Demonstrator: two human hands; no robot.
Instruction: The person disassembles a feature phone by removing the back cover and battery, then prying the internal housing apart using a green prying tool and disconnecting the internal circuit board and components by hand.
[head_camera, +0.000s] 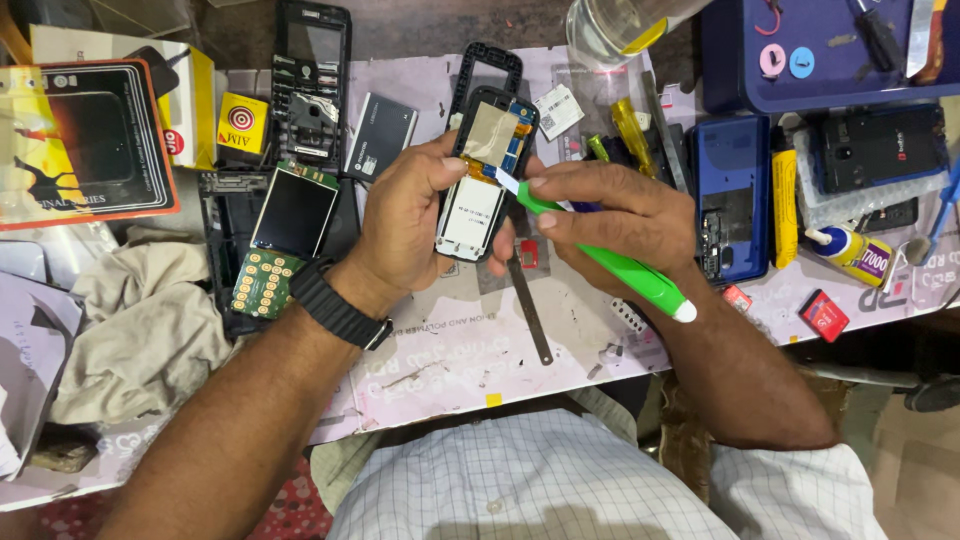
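Your left hand (405, 225) grips an opened phone (485, 175) above the worktable (450, 360); your right hand (615, 215) pinches a green tool (610, 265), its tip touching the phone's middle; farther off lie a circuit board (285, 235) and a blue case (732, 195)

Left hand (405, 225) grips opened phone (487, 175); right hand (615, 215) holds green tool (620, 268) against it.

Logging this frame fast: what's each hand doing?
Left hand: closed on an opened phone.
Right hand: closed on a green tool.
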